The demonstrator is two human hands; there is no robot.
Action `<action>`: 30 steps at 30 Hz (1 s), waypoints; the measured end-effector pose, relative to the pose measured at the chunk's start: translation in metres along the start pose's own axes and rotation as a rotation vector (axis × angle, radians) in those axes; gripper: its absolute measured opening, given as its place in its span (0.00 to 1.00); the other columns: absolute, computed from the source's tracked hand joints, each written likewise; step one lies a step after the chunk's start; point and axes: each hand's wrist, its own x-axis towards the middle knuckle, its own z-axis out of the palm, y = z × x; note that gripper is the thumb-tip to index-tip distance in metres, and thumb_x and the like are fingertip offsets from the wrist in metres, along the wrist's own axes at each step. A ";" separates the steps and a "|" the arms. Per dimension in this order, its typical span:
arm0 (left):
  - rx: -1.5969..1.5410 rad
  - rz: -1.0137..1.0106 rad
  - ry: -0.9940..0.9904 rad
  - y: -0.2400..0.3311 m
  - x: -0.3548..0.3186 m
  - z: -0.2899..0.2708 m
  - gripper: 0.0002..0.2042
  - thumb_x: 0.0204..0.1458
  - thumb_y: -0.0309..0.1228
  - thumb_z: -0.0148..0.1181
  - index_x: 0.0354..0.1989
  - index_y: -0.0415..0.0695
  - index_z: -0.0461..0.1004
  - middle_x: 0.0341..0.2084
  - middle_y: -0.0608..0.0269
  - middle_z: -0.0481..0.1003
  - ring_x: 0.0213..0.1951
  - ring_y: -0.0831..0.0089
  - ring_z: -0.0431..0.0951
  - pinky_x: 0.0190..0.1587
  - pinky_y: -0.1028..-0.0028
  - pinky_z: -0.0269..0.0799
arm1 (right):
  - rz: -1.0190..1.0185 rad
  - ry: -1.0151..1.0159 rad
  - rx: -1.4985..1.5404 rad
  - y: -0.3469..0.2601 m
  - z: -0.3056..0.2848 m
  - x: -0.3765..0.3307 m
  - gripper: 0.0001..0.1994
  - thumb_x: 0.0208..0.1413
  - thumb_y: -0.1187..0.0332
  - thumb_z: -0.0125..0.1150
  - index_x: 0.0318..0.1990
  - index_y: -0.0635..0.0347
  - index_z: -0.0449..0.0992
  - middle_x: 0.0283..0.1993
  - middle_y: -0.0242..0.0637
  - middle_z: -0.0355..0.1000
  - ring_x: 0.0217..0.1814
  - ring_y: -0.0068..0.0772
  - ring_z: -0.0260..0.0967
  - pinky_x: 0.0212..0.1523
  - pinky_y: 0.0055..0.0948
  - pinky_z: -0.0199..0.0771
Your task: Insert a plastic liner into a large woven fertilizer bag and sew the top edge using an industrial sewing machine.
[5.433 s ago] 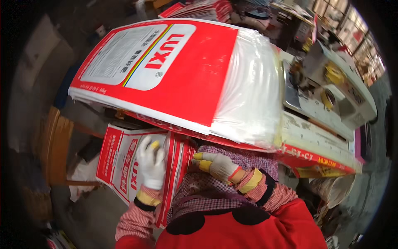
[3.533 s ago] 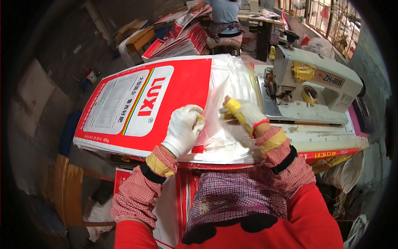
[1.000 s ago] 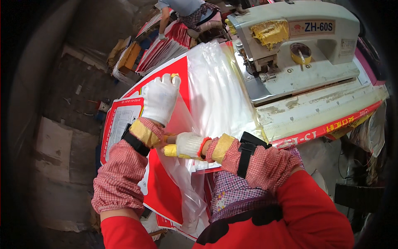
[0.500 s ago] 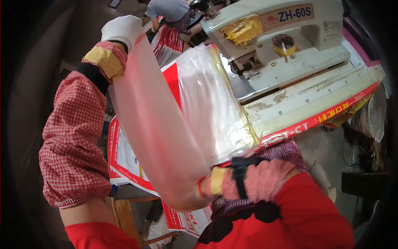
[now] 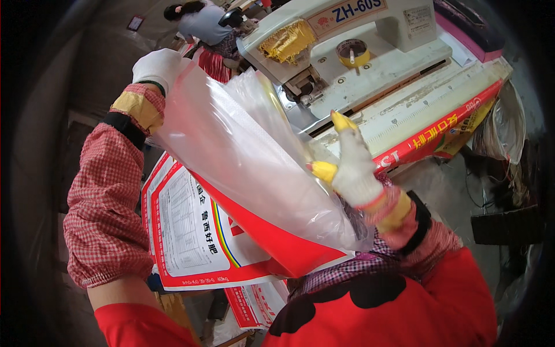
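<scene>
Landmark: sewing machine (image 5: 376,75), pale painted metal, stained and scuffed; a frayed yellow patch (image 5: 288,41) sits on its head, a roll of yellow tape (image 5: 359,60) on its bed.
Film: clear film (image 5: 248,150), thin, glossy, softly creased, raised as a broad slanting sheet to the left of the machine and on my side of it. Fine woven grain shows along part of it.
Sack: printed sack (image 5: 191,225), red and white, flat-faced, straight-edged, with a narrow rainbow band; a red part slants out under the film. Lies farther left of the machine, nearer me.
Left hand: left hand (image 5: 157,68) in a white knit glove, closed on the film's upper corner, left of the machine's head. Fingertips hidden from me.
Right hand: right hand (image 5: 350,168), white glove, yellow-wrapped fingertips; thumb and forefinger spread wide, gripping nothing, just before the machine's bed. Cannot tell whether my palm brushes the film.
Film and sack against hands: film runs from my left hand down past my right; sack below the left hand, between my forearms, on the machine's near side.
Sleeves: checked sleeves (image 5: 107,191), red and white, puckered cloth, banded with yellow tape and black straps.
Beyond the machine's head: a person (image 5: 208,26) in a pale blue top.
</scene>
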 end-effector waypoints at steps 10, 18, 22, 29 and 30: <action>0.078 0.091 0.052 0.011 -0.005 0.009 0.18 0.50 0.43 0.44 0.40 0.47 0.75 0.40 0.55 0.74 0.44 0.58 0.74 0.44 0.63 0.69 | 0.589 -0.772 0.881 -0.042 -0.036 0.004 0.22 0.47 0.75 0.56 0.52 0.65 0.66 0.29 0.38 0.72 0.24 0.26 0.68 0.27 0.24 0.69; -0.041 0.148 0.126 0.009 -0.002 0.016 0.09 0.50 0.30 0.46 0.38 0.42 0.68 0.34 0.49 0.74 0.40 0.53 0.74 0.39 0.62 0.70 | 0.214 -0.975 0.327 -0.029 0.000 0.016 0.16 0.43 0.59 0.62 0.38 0.59 0.73 0.29 0.46 0.72 0.30 0.44 0.70 0.34 0.35 0.70; -0.081 0.106 0.158 0.017 0.044 0.043 0.09 0.50 0.30 0.46 0.36 0.41 0.71 0.35 0.47 0.74 0.42 0.52 0.73 0.42 0.62 0.70 | -0.050 -0.550 0.522 -0.029 0.096 -0.034 0.11 0.49 0.61 0.55 0.34 0.59 0.71 0.30 0.40 0.69 0.25 0.37 0.66 0.29 0.29 0.67; -0.472 0.227 0.497 0.169 0.034 0.156 0.08 0.43 0.30 0.49 0.22 0.44 0.75 0.21 0.57 0.76 0.25 0.59 0.77 0.28 0.63 0.72 | 0.077 -0.465 0.516 -0.032 -0.013 -0.031 0.11 0.52 0.72 0.46 0.43 0.61 0.71 0.24 0.33 0.66 0.23 0.35 0.64 0.29 0.31 0.67; -0.339 0.415 0.735 0.160 0.036 0.181 0.09 0.44 0.28 0.46 0.28 0.42 0.74 0.24 0.53 0.74 0.24 0.57 0.76 0.29 0.62 0.71 | 0.256 -0.618 0.673 -0.018 -0.032 -0.038 0.11 0.53 0.71 0.46 0.43 0.61 0.71 0.28 0.35 0.68 0.28 0.34 0.66 0.33 0.29 0.68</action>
